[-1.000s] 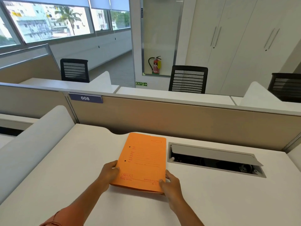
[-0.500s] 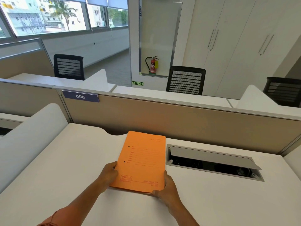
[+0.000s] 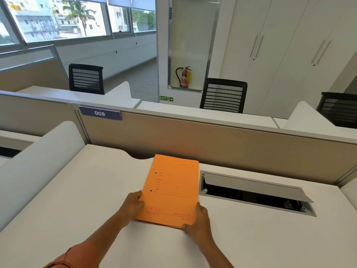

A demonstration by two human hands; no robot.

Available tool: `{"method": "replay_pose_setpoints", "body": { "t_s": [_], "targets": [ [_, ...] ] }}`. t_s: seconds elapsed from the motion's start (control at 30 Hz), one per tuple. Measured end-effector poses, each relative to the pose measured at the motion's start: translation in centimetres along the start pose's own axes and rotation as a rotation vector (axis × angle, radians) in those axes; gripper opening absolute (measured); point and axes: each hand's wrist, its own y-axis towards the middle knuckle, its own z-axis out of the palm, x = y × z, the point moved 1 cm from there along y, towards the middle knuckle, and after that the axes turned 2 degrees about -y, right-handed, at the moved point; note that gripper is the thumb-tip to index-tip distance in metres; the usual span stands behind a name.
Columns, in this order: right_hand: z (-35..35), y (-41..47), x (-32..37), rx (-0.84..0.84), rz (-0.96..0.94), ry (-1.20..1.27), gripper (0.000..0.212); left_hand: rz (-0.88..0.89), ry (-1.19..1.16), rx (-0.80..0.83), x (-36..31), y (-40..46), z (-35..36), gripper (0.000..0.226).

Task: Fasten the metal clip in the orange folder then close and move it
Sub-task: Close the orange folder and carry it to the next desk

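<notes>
The orange folder [image 3: 172, 188] lies closed on the white desk [image 3: 81, 194], its printed cover facing up and two punch holes showing near its left edge. My left hand [image 3: 133, 206] grips the folder's lower left edge. My right hand [image 3: 199, 223] holds the lower right corner, thumb on the cover. The metal clip is hidden inside the closed folder.
An open cable tray [image 3: 255, 192] with a raised grey flap is sunk into the desk just right of the folder. A beige partition [image 3: 193, 140] labelled 008 closes the far edge. A white curved divider [image 3: 38, 157] borders the left side.
The folder has slid a little away from me along the desk and now lies flatter, with both hands still gripping its near corners. The view has shifted slightly.
</notes>
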Motion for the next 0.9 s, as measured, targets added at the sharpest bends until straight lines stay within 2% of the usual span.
{"method": "replay_pose_setpoints", "body": {
  "t_s": [0.1, 0.13, 0.2, 0.23, 0.3, 0.37, 0.43, 0.47, 0.57, 0.73, 0.9],
  "targets": [
    [0.0, 0.0, 0.0, -0.061, -0.015, -0.103, 0.054, 0.024, 0.007, -0.027, 0.2, -0.1, 0.2, 0.03],
    [-0.3, -0.2, 0.0, -0.072, -0.013, -0.154, 0.054, 0.041, 0.025, -0.042, 0.1, -0.3, 0.3, 0.027],
    [-0.6, -0.5, -0.4, -0.076, -0.005, -0.227, 0.07, 0.091, 0.138, -0.055, -0.1, -0.8, 0.8, 0.028],
    [-0.8, -0.7, -0.8, -0.074, 0.002, -0.244, 0.082, 0.115, 0.217, -0.061, -0.1, -1.1, 1.2, 0.037],
    [-1.6, -1.0, -1.7, -0.073, 0.009, -0.245, 0.1, 0.13, 0.409, -0.066, -0.3, -1.9, 2.2, 0.077],
    [-2.7, -1.3, -2.6, -0.098, -0.022, -0.231, 0.099, 0.19, 0.537, -0.083, -0.6, -2.9, 3.2, 0.115],
    [-4.0, -1.7, -3.4, -0.141, -0.077, -0.275, 0.09, 0.291, 0.582, -0.113, -1.0, -3.8, 4.2, 0.13],
    [-5.0, -2.0, -3.7, -0.171, -0.102, -0.314, 0.084, 0.337, 0.604, -0.131, -1.4, -4.2, 4.8, 0.129],
    [-8.6, -2.5, -4.7, -0.254, -0.187, -0.422, 0.074, 0.42, 0.709, -0.211, -2.9, -5.6, 6.6, 0.102],
    [-16.4, -3.3, -6.1, -0.303, -0.227, -0.498, 0.069, 0.547, 0.779, -0.311, -7.8, -8.8, 8.8, 0.095],
    [-24.4, -5.1, -5.0, -0.426, -0.36, -0.512, 0.071, 0.655, 0.769, -0.377, -13.9, -12.6, 10.1, 0.092]
  ]
}}
